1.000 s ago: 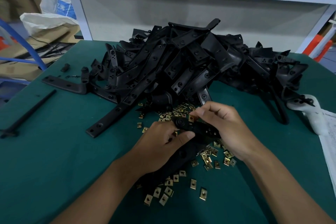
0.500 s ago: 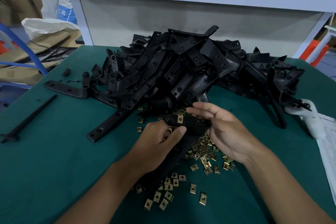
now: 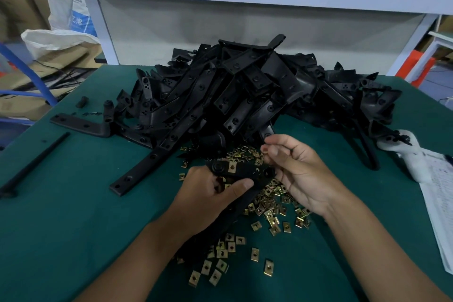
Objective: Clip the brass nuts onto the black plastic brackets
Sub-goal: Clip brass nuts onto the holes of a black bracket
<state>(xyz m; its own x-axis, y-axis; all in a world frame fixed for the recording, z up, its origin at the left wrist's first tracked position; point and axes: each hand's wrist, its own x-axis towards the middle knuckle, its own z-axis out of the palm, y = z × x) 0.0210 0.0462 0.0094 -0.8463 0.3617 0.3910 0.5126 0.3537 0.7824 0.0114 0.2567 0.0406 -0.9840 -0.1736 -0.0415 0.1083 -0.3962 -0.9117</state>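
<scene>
My left hand [image 3: 208,196] grips a black plastic bracket [image 3: 247,170] above the green table. One brass nut [image 3: 232,167] sits clipped on the bracket near its round boss. My right hand [image 3: 296,169] is lifted just right of the bracket, palm turned toward me, and pinches a small brass nut [image 3: 264,152] between thumb and forefinger. Several loose brass nuts [image 3: 269,208] lie scattered under and in front of both hands. Part of the held bracket is hidden under my left hand.
A big heap of black brackets [image 3: 245,95] fills the back of the green table [image 3: 61,228]. A long black strip [image 3: 152,162] and a thin rod [image 3: 31,167] lie at left. A white object [image 3: 411,157] and papers [image 3: 441,203] sit at right.
My right hand has come off the bracket and risen to the right, now pinching a nut. The left hand keeps holding the bracket, which carries a clipped nut.
</scene>
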